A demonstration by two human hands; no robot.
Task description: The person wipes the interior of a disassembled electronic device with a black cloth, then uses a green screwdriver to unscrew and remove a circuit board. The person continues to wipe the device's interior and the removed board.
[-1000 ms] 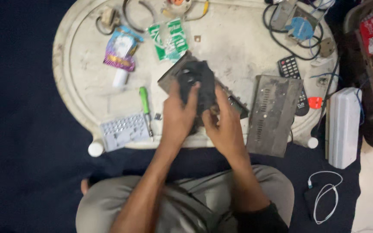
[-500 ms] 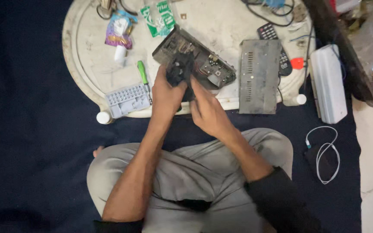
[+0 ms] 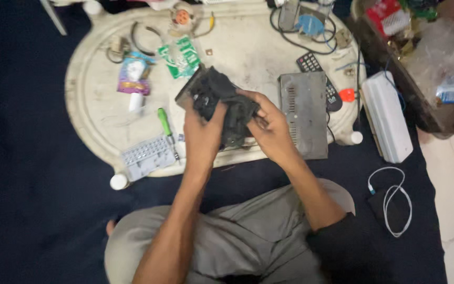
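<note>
A dark, dusty opened electronic unit [image 3: 217,100] lies tilted at the middle of an oval white tray table [image 3: 101,113]. My left hand [image 3: 202,138] grips its near left side, thumb on top. From the right my right hand [image 3: 270,126] holds the unit's near right corner, fingers curled over dark parts inside. A grey vented metal cover [image 3: 304,113] lies flat just right of my right hand. A green-handled screwdriver [image 3: 167,129] rests left of my left hand.
A grey bit-set case [image 3: 145,156] sits at the table's near left edge. Packets, cables and a black remote [image 3: 319,79] lie farther back. A white box [image 3: 390,118] and a cluttered crate [image 3: 421,58] stand to the right, a white cable [image 3: 392,197] on the dark mat.
Both hands stay on the dark unit, which has turned and tilted up a little. The view has shifted, so the table sits lower and more to the right.
</note>
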